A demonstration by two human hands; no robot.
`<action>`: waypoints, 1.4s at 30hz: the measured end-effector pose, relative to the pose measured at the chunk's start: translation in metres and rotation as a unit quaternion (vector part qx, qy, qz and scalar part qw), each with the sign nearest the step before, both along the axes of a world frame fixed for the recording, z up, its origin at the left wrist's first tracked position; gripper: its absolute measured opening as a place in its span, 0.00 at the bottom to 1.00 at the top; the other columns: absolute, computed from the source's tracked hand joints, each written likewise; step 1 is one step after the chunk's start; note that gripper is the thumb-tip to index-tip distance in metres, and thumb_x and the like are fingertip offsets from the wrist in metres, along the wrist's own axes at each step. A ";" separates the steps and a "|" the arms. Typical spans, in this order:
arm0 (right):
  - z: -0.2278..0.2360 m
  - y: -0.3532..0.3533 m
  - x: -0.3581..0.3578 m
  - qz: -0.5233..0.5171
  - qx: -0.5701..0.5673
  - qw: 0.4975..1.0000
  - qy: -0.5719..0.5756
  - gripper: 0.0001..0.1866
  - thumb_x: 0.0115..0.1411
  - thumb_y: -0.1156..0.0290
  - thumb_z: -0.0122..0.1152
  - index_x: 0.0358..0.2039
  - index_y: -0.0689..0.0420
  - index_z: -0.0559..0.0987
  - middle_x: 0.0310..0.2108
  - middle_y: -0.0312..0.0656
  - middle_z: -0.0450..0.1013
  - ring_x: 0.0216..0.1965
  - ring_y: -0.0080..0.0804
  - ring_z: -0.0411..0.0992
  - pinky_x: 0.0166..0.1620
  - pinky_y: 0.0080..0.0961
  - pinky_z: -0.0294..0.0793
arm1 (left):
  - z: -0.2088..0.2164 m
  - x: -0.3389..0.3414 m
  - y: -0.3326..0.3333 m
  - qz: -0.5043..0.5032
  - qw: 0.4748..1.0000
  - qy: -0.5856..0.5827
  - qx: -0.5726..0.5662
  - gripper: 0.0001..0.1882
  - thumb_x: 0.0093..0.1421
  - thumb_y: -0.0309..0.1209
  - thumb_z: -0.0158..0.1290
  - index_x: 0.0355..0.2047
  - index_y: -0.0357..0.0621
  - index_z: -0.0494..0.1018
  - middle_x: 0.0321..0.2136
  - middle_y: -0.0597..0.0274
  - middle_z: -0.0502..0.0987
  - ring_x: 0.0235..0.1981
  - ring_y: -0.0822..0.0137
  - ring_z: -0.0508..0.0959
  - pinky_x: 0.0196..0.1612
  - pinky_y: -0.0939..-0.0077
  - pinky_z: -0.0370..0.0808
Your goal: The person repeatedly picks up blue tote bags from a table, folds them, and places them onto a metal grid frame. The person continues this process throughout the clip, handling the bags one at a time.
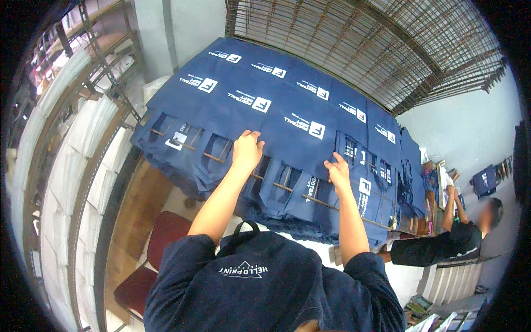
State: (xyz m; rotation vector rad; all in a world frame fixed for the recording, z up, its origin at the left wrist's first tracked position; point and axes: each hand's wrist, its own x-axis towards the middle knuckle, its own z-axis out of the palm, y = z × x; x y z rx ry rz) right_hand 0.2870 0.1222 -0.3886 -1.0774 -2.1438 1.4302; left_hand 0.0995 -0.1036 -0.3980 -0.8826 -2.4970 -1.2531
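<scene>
Navy fabric bags with white prints lie in rows over a rack in front of me. Between my hands is one navy bag (287, 145), lying flat with its print toward the far side. My left hand (248, 150) is closed at its near left corner, fingers curled on the fabric. At the near right corner, my right hand (338, 170) pinches the cloth between thumb and fingers. What lies under the fingertips is partly hidden. Nearer to me, more navy bags (271, 191) hang with handle openings, and thin rack bars show through them.
Raised wire racks (354, 39) slant over the far side. White stacked sheets (69, 166) fill shelves at left, near a dark red chair (168, 235). At right, a person in dark clothes (442, 243) reaches up beside another work area.
</scene>
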 end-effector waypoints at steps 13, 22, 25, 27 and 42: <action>-0.004 0.000 0.009 -0.002 0.094 0.996 0.007 0.28 0.51 0.74 0.60 0.54 0.59 0.66 0.15 0.39 0.70 0.17 0.27 0.71 0.26 0.26 0.70 | 0.001 -0.002 -0.001 0.015 1.000 0.011 -0.017 0.19 0.47 0.31 0.60 0.40 0.40 0.74 0.27 0.54 0.75 0.24 0.60 0.77 0.29 0.66 0.74; -0.015 0.006 0.012 0.004 0.170 0.985 0.028 0.22 0.51 0.74 0.60 0.48 0.59 0.71 0.14 0.41 0.70 0.15 0.27 0.69 0.24 0.27 0.68 | 0.009 0.006 -0.001 0.009 1.000 -0.001 -0.019 0.18 0.46 0.29 0.60 0.39 0.36 0.74 0.26 0.54 0.75 0.26 0.58 0.77 0.31 0.66 0.73; -0.020 0.005 0.010 -0.018 0.189 0.981 0.045 0.19 0.50 0.73 0.61 0.44 0.60 0.74 0.14 0.42 0.71 0.17 0.29 0.70 0.25 0.28 0.67 | 0.004 0.006 -0.001 0.008 1.000 0.015 -0.010 0.17 0.46 0.28 0.60 0.38 0.36 0.75 0.24 0.55 0.75 0.26 0.58 0.77 0.31 0.66 0.73; -0.012 0.002 0.010 -0.020 0.162 0.986 0.013 0.20 0.49 0.70 0.62 0.45 0.56 0.74 0.22 0.46 0.74 0.26 0.37 0.73 0.33 0.32 0.71 | 0.004 0.007 -0.003 0.010 0.999 0.028 -0.018 0.17 0.46 0.28 0.60 0.38 0.37 0.75 0.24 0.54 0.75 0.26 0.58 0.77 0.31 0.66 0.73; 0.058 0.111 0.171 -0.248 0.143 0.894 0.345 0.09 0.55 0.71 0.60 0.36 0.58 0.77 0.20 0.30 0.69 0.20 0.13 0.64 0.22 0.15 0.62 | 0.016 0.088 -0.054 0.063 0.991 0.014 0.120 0.20 0.52 0.33 0.60 0.42 0.34 0.72 0.20 0.65 0.71 0.19 0.77 0.65 0.22 0.83 0.63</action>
